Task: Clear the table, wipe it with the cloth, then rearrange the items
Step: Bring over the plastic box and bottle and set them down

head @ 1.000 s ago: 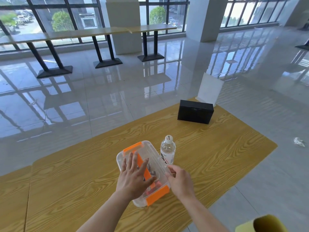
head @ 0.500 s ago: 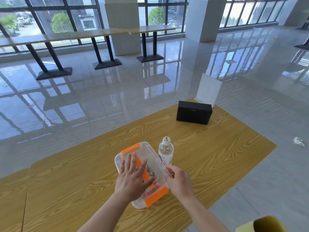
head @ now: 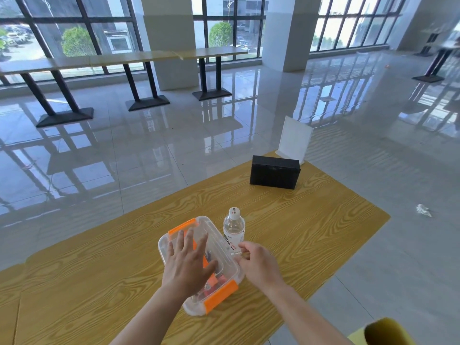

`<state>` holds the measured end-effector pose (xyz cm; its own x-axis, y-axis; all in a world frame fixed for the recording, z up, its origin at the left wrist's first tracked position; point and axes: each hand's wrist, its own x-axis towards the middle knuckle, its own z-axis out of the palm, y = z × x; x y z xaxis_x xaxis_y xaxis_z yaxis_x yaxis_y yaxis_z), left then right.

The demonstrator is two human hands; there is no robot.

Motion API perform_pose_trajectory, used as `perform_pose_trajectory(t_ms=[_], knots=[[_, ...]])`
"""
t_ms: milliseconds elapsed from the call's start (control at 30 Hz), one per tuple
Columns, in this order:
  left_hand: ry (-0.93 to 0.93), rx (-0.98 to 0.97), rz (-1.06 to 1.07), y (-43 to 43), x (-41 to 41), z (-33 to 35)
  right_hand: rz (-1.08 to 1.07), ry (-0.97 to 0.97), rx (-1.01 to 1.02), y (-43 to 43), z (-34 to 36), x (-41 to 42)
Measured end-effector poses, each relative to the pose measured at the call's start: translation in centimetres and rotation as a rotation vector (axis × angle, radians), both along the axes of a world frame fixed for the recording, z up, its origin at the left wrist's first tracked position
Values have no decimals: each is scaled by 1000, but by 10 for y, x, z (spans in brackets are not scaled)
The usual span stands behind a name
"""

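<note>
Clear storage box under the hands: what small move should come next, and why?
Probably grip and lift the clear box off the table: the left hand lies flat on its lid, the right hand is at its side, and nothing is cleared yet.

Wood-grain table (head: pixel 286 220), clear plastic box (head: pixel 224 247), glossy tiled floor (head: pixel 149 150).

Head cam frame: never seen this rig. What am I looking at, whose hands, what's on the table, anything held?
No machine here: a person wears one wide-angle camera on the head, looking forward and down at their own bare hands. The left hand lies flat, fingers spread, on the lid of a clear plastic box with orange latches. The right hand is at the box's right edge, beside a capped water bottle; whether it grips anything is unclear. Farther back on the wooden table stand a black box and a white upright card.
</note>
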<state>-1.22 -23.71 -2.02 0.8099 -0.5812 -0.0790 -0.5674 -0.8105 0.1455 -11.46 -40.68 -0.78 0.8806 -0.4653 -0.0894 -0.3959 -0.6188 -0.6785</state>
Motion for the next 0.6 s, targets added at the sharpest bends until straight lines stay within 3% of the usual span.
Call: perform_pose_trajectory(t_ms=[300, 600], knots=[[-53, -67, -35, -11, -12, 32, 80, 56, -190, -19, 25, -7], [-105, -129, -155, 5, -18, 53, -12, 89, -271, -8, 51, -33]])
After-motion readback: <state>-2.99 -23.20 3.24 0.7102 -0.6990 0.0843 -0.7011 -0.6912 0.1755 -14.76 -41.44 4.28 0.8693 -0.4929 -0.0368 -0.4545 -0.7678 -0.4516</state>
